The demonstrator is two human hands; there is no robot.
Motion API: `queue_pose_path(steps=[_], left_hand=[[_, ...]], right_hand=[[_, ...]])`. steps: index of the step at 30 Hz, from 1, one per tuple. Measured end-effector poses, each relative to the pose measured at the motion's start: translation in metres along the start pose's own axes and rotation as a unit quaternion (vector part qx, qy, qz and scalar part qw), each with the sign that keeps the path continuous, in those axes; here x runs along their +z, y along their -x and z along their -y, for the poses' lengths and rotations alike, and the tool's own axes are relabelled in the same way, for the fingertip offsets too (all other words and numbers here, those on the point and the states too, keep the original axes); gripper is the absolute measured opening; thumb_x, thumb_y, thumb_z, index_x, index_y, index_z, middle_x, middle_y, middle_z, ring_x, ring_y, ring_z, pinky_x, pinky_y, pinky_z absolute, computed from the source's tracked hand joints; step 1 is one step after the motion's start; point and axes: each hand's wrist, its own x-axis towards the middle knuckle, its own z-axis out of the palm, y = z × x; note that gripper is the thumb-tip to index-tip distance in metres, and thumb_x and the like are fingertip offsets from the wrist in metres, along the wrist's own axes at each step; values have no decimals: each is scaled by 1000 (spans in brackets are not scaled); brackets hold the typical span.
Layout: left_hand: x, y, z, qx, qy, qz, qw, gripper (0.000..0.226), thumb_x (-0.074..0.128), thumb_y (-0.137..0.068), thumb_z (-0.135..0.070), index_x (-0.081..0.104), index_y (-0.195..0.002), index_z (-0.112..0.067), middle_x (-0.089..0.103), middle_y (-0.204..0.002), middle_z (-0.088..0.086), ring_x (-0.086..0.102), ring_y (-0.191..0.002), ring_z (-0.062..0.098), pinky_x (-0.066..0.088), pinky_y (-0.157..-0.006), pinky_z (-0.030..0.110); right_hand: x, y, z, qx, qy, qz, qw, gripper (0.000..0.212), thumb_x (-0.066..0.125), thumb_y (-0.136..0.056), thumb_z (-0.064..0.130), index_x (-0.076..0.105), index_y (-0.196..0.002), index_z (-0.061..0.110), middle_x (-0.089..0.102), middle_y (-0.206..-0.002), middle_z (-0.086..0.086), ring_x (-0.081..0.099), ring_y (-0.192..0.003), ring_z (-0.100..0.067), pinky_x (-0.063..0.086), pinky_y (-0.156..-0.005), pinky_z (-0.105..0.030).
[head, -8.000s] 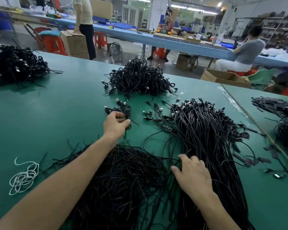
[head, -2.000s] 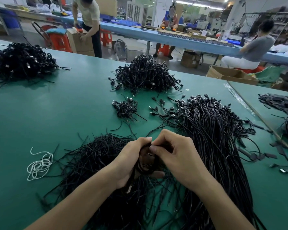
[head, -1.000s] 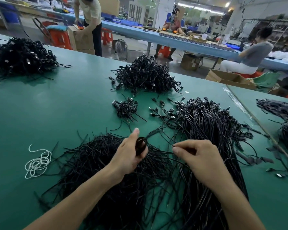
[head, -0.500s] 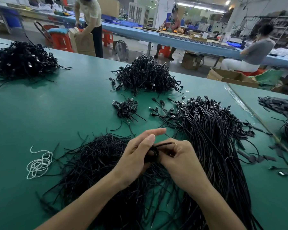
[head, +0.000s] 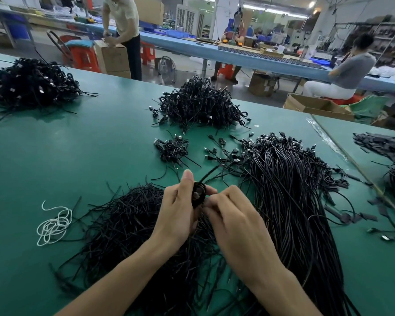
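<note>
My left hand (head: 178, 210) grips the small coiled black cable (head: 198, 193) just above the heap of black twist ties (head: 128, 224) near the green surface's (head: 78, 156) near edge. A second ago my right hand (head: 233, 222) was apart, drawing out a thin black tie (head: 209, 174). Now it has closed in and pinches that tie at the coil, so I judge the binding has begun.

Green table (head: 78, 156). White string (head: 54, 225) lies tangled at the left. Big heap of bundled cables (head: 201, 103) mid-table, a second heap (head: 30, 85) far left, and a small cluster of bundles (head: 172, 149) nearer. Behind: cardboard box (head: 113, 58) with a standing person (head: 123, 21) at it, red stool (head: 84, 58) beside it, floor fan (head: 167, 69), long blue bench (head: 249, 59), seated person (head: 349, 69), open carton (head: 315, 106).
</note>
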Motion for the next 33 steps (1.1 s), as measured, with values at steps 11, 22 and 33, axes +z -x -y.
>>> queue_pose_path(steps=[11, 22, 33], left_hand=[[-8, 0, 14, -269, -51, 185, 944, 33, 44, -96, -22, 51, -64, -16, 33, -50, -3, 24, -38, 9, 17, -41, 14], [-17, 5, 3, -279, -45, 396, 874, 26, 77, -78, -20, 57, -94, -13, 35, -63, -3, 28, -44, 4, 21, -35, 15], [-10, 4, 6, -281, -93, 393, 871, 12, 61, -69, -10, 53, -72, -18, 26, -61, 2, 23, -43, 6, 20, -37, 12]], right_hand=[[-25, -10, -3, -217, 153, 90, 960, 15, 56, -83, 6, 66, -88, 16, 60, -95, 2, 55, -88, -16, 47, -77, -31], [-20, -9, -26, 43, -55, 225, 972, 6, 61, -94, 35, 62, -88, 32, 58, -90, 16, 54, -89, -1, 48, -83, -28], [-31, -4, -15, -53, 72, 227, 970, 24, 54, -96, 37, 74, -102, 25, 67, -100, 8, 59, -93, -15, 45, -88, -30]])
